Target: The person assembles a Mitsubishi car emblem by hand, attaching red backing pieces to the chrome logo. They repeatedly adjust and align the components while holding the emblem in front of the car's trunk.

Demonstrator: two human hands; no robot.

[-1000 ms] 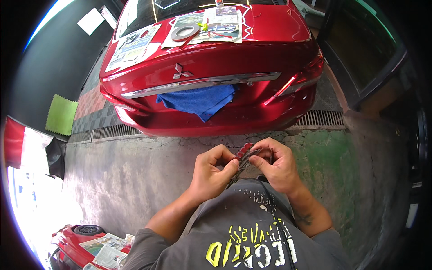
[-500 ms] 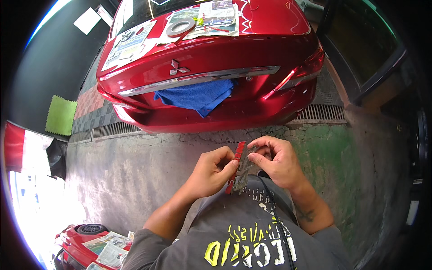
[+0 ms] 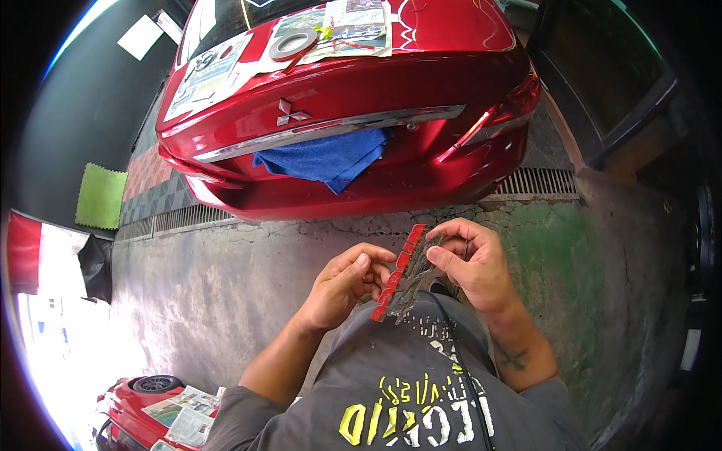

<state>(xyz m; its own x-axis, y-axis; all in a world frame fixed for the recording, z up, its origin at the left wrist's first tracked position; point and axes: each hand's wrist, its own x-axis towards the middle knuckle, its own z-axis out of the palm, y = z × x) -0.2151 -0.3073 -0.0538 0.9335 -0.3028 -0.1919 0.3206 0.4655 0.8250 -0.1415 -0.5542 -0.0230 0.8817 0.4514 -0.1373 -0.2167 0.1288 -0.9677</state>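
Note:
A long red lettered car emblem (image 3: 400, 270) hangs slantwise between my hands, just above my dark grey shirt. Along its right side runs a ragged grey layer (image 3: 413, 284) that looks like old adhesive backing. My right hand (image 3: 474, 263) pinches this layer near the emblem's upper end between thumb and fingers. My left hand (image 3: 347, 284) is at the emblem's left side, thumb lifted off it and fingers loosely curled and apart. Some left fingertips are close to the emblem's lower half; whether they touch it from behind is hidden.
Ahead stands a red car (image 3: 361, 83) with newspaper (image 3: 353, 30) and a grey tape roll (image 3: 293, 45) on its trunk. A blue cloth (image 3: 323, 158) covers its plate area. A floor grate (image 3: 538, 185) runs beneath its rear. Another red car (image 3: 135, 410) is at lower left.
My left thumb has come off the emblem, and that hand has loosened and moved slightly left. The emblem has tilted, its upper end shifting right and up with my right hand.

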